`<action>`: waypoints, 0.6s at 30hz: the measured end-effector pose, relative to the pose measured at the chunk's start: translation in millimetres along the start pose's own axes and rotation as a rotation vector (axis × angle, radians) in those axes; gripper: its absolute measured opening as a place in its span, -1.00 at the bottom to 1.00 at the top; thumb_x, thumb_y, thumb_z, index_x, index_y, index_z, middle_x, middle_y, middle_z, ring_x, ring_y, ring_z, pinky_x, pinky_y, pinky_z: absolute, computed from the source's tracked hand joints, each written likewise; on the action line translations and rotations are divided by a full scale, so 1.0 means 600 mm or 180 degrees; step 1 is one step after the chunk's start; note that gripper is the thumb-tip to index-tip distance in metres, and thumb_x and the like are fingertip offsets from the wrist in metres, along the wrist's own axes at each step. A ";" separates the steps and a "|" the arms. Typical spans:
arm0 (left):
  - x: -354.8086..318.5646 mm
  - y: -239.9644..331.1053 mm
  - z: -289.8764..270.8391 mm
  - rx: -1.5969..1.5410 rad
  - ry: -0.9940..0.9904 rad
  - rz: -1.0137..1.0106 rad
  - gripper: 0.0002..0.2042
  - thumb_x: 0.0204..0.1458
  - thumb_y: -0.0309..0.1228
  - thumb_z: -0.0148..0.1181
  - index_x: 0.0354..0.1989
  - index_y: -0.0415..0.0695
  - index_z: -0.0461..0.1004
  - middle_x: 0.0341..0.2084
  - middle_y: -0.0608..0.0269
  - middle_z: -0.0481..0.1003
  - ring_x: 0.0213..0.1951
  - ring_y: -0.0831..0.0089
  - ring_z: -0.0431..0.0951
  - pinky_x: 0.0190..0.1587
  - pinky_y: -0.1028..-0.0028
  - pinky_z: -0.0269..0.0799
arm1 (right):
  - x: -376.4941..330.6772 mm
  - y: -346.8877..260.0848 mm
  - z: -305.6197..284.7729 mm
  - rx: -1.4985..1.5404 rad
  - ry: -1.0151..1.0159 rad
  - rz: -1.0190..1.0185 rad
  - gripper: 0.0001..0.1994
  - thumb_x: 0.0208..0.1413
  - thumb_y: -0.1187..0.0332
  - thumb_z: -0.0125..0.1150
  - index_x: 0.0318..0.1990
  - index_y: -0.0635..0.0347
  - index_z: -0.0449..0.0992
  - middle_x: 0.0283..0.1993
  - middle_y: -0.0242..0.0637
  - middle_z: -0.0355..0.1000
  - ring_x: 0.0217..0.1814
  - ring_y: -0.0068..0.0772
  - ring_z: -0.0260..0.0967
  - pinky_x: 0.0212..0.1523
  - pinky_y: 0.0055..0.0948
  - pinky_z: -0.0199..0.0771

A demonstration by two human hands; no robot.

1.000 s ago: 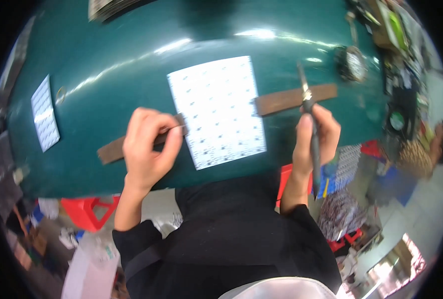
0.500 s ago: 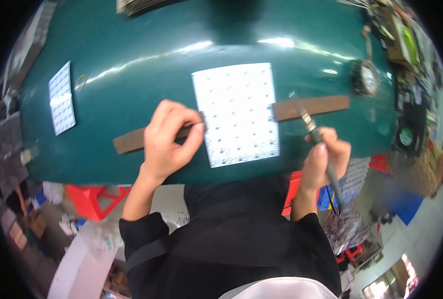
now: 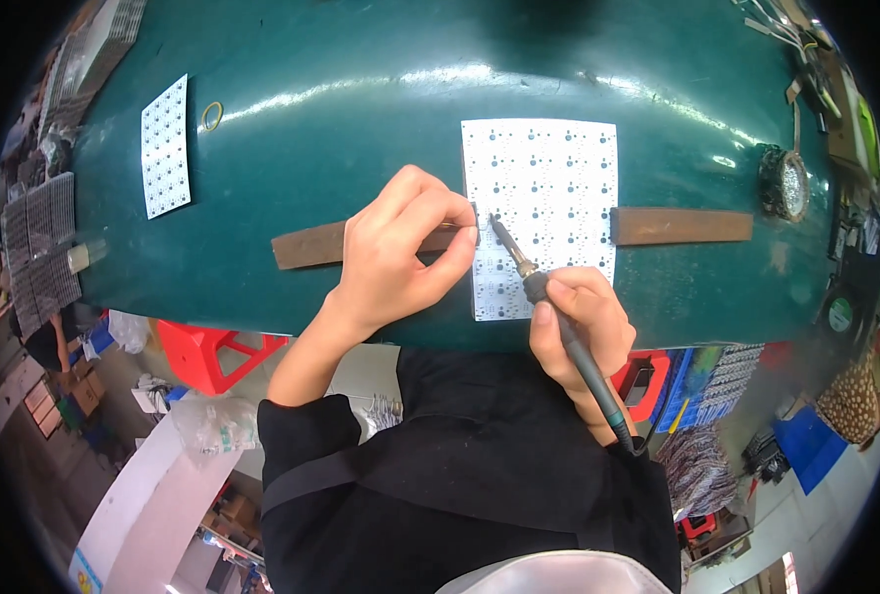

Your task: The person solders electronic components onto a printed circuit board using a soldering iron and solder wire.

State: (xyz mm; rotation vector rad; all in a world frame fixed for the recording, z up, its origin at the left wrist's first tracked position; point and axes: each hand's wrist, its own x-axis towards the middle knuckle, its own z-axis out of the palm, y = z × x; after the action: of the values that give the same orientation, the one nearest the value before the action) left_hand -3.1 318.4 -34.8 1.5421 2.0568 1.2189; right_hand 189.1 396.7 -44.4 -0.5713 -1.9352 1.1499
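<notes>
A white circuit board panel (image 3: 544,213), dotted with rows of small dark parts, lies on the green table. In my right hand (image 3: 586,327), the fingers wrap round a soldering iron (image 3: 584,361). Its tip is at the panel's left part, close to the fingertips of my left hand (image 3: 405,247). That hand is closed in a pinch at the panel's left edge, with what looks like a thin wire between thumb and forefinger. Brown bars stick out on either side of the panel, a left bar (image 3: 311,247) partly behind my left hand and a right bar (image 3: 683,226).
A second white panel (image 3: 167,148) lies at the left beside a yellow ring (image 3: 212,116). To the right stands a round metallic-looking object (image 3: 784,185). Stacked grey trays (image 3: 39,243) line the left edge; tools and boxes crowd the right. A red stool (image 3: 207,361) stands below the table.
My right hand has brought the soldering iron left, from beside the panel onto its left part. The left hand keeps its pinch at the panel's edge. The whole view has shifted.
</notes>
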 end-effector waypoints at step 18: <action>-0.012 -0.002 0.006 0.0006 -0.0028 0.0233 -0.85 -0.25 -0.60 0.29 -0.48 -0.09 0.49 -0.52 0.33 0.42 -0.49 0.41 0.52 -0.48 0.48 0.41 | -0.015 -0.005 -0.010 0.0076 -0.0131 -0.0140 -0.80 -0.18 0.67 0.23 -0.31 0.43 0.47 -0.63 -0.22 0.35 -0.50 -0.24 0.39 -0.49 -0.41 0.39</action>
State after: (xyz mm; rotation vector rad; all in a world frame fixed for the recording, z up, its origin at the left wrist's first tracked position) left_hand 1.4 313.5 -39.4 1.6339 2.0130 1.2338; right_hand 199.2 392.1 -43.6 -0.4934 -1.9569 1.1638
